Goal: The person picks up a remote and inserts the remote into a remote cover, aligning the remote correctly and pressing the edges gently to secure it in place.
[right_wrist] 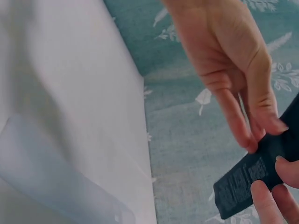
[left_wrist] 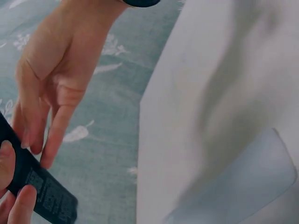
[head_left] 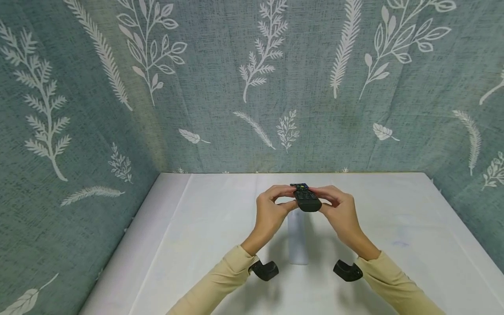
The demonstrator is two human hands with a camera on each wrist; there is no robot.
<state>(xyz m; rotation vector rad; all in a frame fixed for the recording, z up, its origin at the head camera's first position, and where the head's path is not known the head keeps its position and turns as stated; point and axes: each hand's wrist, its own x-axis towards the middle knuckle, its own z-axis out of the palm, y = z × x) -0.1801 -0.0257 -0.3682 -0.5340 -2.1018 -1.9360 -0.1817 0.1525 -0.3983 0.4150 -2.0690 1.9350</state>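
Observation:
A black remote control [head_left: 308, 202] is held up above the table between both hands, its buttons facing up and its near end toward me. My left hand [head_left: 271, 211] pinches its left edge between thumb and fingers. On the opposite edge, my right hand [head_left: 343, 212] grips it the same way. Both wrist views show small pale print on the underside of the remote [left_wrist: 49, 193]. Beneath it on the table lies a long, pale, bluish sleeve-like strip [head_left: 297, 245], with rounded corners in the left wrist view.
The white table [head_left: 212, 218] meets a green leaf-patterned cloth [head_left: 212, 100] at its back and sides. Black devices sit at each wrist, one on the left [head_left: 265, 271] and one on the right [head_left: 348, 271]. Shadows of the arms fall on the table.

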